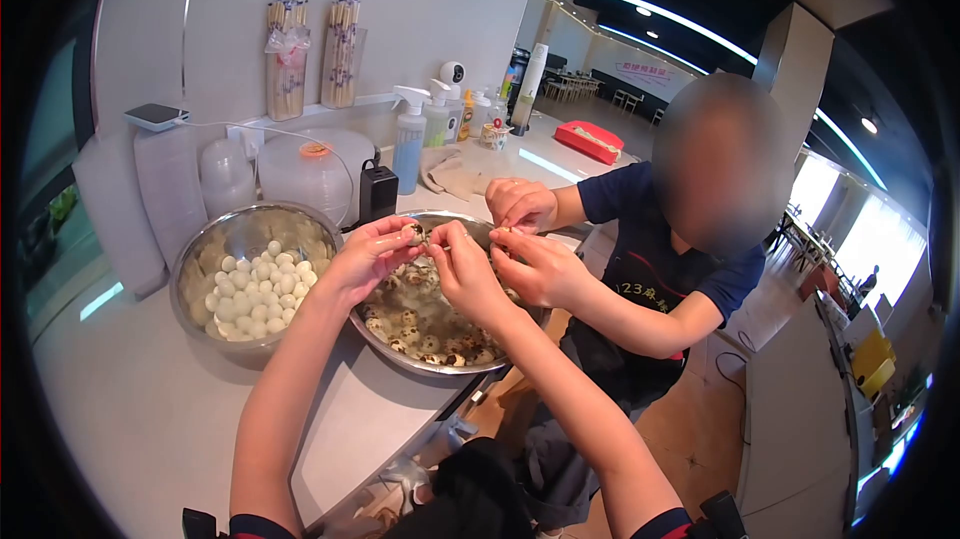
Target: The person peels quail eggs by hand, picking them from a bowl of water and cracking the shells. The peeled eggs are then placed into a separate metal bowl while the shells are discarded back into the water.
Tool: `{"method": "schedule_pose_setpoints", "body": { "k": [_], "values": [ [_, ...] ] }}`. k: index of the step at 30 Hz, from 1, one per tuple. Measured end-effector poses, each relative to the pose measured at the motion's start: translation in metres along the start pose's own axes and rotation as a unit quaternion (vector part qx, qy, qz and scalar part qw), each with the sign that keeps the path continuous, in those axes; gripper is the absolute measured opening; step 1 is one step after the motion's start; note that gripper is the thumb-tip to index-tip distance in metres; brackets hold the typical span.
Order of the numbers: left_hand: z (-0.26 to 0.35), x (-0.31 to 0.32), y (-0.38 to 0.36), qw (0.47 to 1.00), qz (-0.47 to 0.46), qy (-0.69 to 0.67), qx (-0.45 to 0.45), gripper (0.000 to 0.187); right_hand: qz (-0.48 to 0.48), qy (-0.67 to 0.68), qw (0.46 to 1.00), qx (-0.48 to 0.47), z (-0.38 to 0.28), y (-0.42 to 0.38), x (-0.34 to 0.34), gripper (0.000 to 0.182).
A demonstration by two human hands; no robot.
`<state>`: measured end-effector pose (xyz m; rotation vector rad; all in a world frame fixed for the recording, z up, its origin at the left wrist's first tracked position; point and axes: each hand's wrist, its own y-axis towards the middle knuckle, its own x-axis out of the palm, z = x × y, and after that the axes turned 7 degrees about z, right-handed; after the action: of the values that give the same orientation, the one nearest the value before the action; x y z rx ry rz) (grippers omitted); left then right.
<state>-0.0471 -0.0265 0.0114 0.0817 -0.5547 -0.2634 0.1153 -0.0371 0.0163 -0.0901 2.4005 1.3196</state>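
Over the bowl of speckled eggs [435,369], my left hand [370,254] pinches a small speckled egg [414,234] between its fingertips. My right hand [465,269] is close beside it, fingers bent together near the egg; what they hold, if anything, is too small to tell. Speckled eggs and shell pieces lie in cloudy water in that metal bowl. To the left, a second metal bowl [190,284] holds many smooth whitish peeled eggs [260,289]. A co-worker's two hands [540,264] meet over the right side of the speckled-egg bowl, apart from mine.
The co-worker [640,269] stands at the right of the counter [140,409]. Behind the bowls are a black device [378,191], a blue spray bottle [409,144], a brown cloth [450,176] and a large clear container [310,179]. A red tray [588,142] lies farther back.
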Motion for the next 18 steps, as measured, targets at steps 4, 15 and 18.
{"method": "schedule_pose_setpoints", "body": {
  "k": [4, 15, 18],
  "values": [
    [0.002, 0.002, -0.002, 0.999, 0.005, -0.038, -0.007, 0.019, -0.055, -0.029, 0.998, -0.027, 0.005, -0.003, 0.005, 0.007],
    [0.003, 0.003, -0.003, 0.999, -0.030, -0.021, -0.033, 0.018, 0.055, -0.023, 0.997, -0.049, -0.009, 0.003, -0.002, 0.013],
    [0.001, -0.002, 0.000, 0.998, -0.036, -0.024, -0.035, 0.019, 0.050, -0.040, 0.996, -0.058, -0.008, 0.002, -0.003, 0.012]
  ]
}}
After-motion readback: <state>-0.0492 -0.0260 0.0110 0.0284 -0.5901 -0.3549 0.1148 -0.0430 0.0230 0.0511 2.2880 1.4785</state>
